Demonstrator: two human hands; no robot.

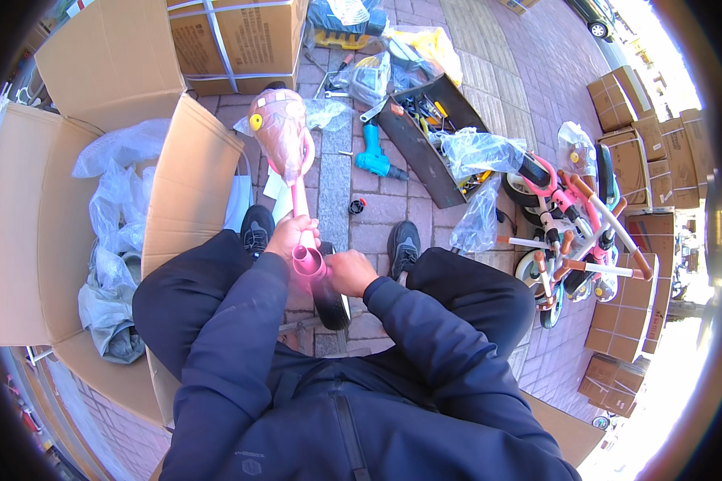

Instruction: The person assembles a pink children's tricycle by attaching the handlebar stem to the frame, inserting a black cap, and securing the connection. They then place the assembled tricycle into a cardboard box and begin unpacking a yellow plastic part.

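Note:
Between my knees stands a pink children's bike frame [299,196], tilted, with its open round tube end facing up at me. My left hand [291,238] is closed around the frame's tube just beyond that opening. My right hand [350,273] is curled beside the tube end, above a black-tyred wheel [330,303]; its fingertips are partly hidden, and what they grip cannot be made out. At the frame's far end is a plastic-wrapped, rounded part [279,120] with a yellow disc. A small black-and-red round part [358,206] lies on the paving between my shoes.
A large open carton [188,188] with bubble wrap [112,216] stands at my left. Ahead lie a teal cordless drill [375,152] and a long metal toolbox [433,152] full of tools. Several pink bikes [565,208] crowd the right, with stacked cartons [626,309] behind.

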